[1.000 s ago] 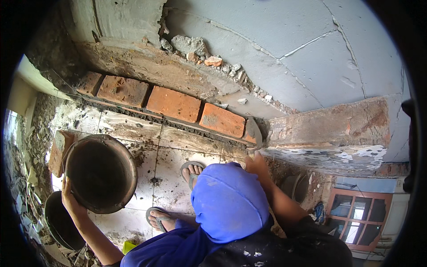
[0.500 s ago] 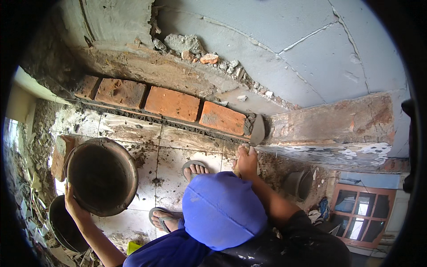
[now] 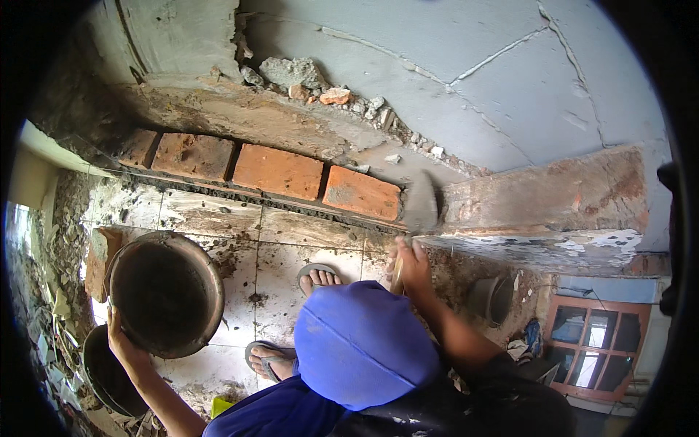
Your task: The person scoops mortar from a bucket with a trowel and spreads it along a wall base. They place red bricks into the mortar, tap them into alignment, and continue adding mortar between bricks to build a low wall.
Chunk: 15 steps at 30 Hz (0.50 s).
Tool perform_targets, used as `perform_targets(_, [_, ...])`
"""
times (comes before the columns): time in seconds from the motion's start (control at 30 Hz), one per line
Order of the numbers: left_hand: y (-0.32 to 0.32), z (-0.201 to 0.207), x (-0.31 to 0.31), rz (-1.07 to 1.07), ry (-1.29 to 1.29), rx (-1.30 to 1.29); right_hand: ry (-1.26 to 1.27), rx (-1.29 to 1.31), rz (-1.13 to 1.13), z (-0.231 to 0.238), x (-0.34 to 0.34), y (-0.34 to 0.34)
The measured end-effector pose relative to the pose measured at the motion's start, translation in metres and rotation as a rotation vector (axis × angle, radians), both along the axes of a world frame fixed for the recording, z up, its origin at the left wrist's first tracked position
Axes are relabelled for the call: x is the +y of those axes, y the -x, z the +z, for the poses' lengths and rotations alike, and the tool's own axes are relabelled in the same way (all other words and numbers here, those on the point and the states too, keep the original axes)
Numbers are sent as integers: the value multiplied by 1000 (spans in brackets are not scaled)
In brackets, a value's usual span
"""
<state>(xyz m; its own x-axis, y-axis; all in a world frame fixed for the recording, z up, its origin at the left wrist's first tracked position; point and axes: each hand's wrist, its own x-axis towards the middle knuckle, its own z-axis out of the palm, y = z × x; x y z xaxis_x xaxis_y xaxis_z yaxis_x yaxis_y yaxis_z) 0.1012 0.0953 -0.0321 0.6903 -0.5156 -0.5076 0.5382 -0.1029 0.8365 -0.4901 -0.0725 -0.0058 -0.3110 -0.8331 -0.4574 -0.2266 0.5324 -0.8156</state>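
My left hand (image 3: 125, 342) grips the lower left rim of a round dark bucket (image 3: 215, 275). Its inside is shadowed and looks mostly bare. A trowel is in my right hand (image 3: 411, 264), with the wooden handle inside my closed fingers. The blurred grey trowel blade (image 3: 420, 204) stands at the right end of a row of bricks, close to the last orange brick (image 3: 362, 193). To the left along the row lie another orange brick (image 3: 279, 172) and a darker, mortar-smeared brick (image 3: 193, 156). Dark mortar shows beneath them and in the gaps.
A second dark bucket (image 3: 102, 364) stands below the held one, beside a loose brick (image 3: 100, 262). Rubble (image 3: 291, 72) sits along the broken wall edge. Another bucket (image 3: 491, 300) is at the right, near a red-framed window (image 3: 597, 342). Mortar spatters the white tiled floor (image 3: 287, 251).
The trowel blade has swung upward at the end of the brick row, and my right hand has shifted slightly right and turned, showing the handle. My left hand stays on the bucket.
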Motion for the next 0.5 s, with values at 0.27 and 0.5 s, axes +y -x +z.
perform_targets(0.27, [-4,-6,-3,-16,82,79,-181,-145,-185,19,-6,70])
perform_targets(0.5, [-21,-27,13,-21,115,115,-55,-216,-164,-39,-9,103])
